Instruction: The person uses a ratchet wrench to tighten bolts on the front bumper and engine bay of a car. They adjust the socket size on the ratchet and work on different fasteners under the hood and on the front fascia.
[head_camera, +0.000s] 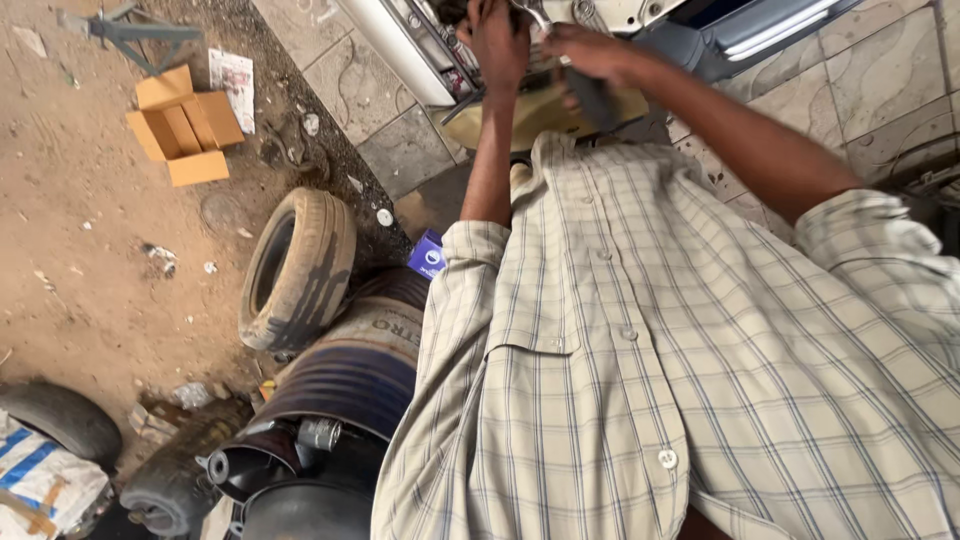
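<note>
Head view, looking down the torso: plaid button shirt (640, 380), pale beige woven cloth with thin dark checks, sleeves rolled above the elbows. Both arms reach up to the top edge of the view. Left hand (497, 40) is curled closed against dark metal parts at the underside of a white-panelled vehicle body (400, 50); what it grips is hidden by the fingers. Right hand (585, 52) is closed round a slim bright metal wrench (537, 14), whose shaft pokes out above the knuckles, just beside the left hand. Below the hands sits a shallow yellowish pan (530, 115), smooth and dull, partly covered by the forearms. Floor: grey patterned tiles (880, 70) under the vehicle, dusty brown dirt (80, 250) to one side. On the dirt, an open corrugated cardboard box (185, 125), flaps spread. A worn rubber tyre (297, 268), dust-coated, leans on a dark ribbed drum (350, 370). A small blue carton (428, 255) lies near the shirt's sleeve.
</note>
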